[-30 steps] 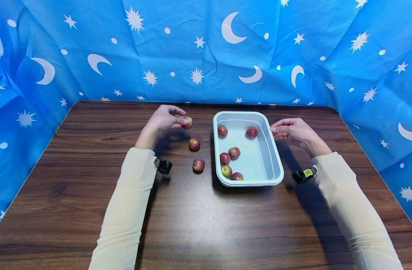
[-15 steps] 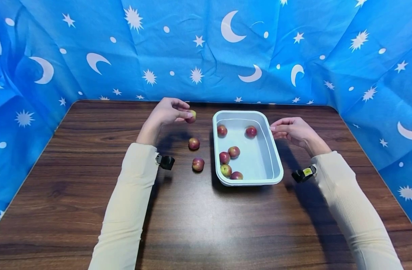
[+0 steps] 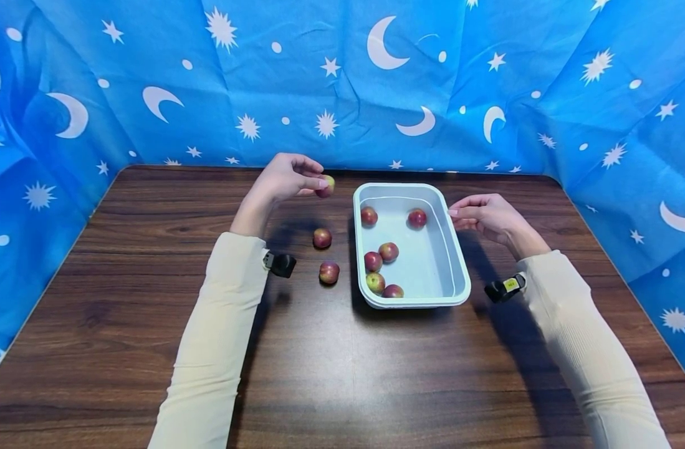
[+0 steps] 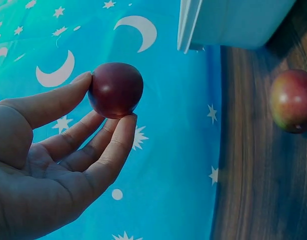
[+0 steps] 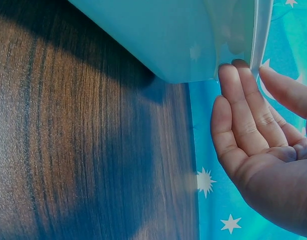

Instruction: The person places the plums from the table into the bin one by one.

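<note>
A red-and-yellow plum (image 3: pixel 326 186) is pinched between the thumb and fingertips of my left hand (image 3: pixel 288 178), raised above the table left of the white plastic tub (image 3: pixel 459 262). In the left wrist view this plum (image 4: pixel 116 90) looks dark red, and the palm behind it shows. My right hand (image 3: pixel 490 219) is at the tub's right side. Its thumb and fingertips pinch the rim (image 5: pixel 261 35), as the right wrist view shows. Inside the tub lie several plums (image 3: pixel 389 252), mostly along its left side. Two more plums, a nearer one (image 3: pixel 329 272) and a farther one (image 3: pixel 322 238), rest on the table beside it.
The dark wood-grain table (image 3: pixel 342 374) ends at the back against a blue curtain (image 3: pixel 320 81) with white stars and moons. Each sleeve's cuff carries a small black wrist camera, one on the left (image 3: pixel 280 264) and one on the right (image 3: pixel 502 289).
My left hand has risen with its plum and moved slightly right, toward the tub and away from the table surface. The right hand, the tub and the other plums stay in place.
</note>
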The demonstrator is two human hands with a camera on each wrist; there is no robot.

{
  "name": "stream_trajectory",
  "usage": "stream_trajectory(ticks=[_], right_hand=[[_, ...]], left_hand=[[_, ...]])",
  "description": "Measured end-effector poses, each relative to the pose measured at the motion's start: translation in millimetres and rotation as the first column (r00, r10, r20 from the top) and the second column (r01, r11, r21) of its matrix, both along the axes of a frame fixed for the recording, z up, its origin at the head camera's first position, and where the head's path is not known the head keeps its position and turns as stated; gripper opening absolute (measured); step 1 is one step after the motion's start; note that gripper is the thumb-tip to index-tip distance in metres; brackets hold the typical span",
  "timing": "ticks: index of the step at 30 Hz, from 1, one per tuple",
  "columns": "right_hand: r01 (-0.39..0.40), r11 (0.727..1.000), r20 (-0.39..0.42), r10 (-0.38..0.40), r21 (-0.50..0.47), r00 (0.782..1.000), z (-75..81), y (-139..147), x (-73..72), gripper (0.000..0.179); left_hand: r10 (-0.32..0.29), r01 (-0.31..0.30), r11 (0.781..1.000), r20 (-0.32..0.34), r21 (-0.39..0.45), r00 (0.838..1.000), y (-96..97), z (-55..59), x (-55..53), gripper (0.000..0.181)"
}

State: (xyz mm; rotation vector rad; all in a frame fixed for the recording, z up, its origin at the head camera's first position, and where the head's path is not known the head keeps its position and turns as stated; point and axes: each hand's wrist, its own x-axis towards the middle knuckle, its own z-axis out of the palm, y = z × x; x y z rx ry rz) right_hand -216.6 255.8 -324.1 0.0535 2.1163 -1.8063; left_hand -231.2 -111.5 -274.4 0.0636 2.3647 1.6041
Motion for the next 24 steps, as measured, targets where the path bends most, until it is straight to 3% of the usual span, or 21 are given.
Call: stream_trajectory(ticks=[24], right_hand=[[0.003, 0.999, -0.017, -0.002, 0.039, 1.0, 1.1, 0.7, 2.2, 0.008]], left_hand=[[-0.064, 0.064, 0.998, -0.064, 0.0, 0.996, 30.4, 21.5, 3.1, 0.032]])
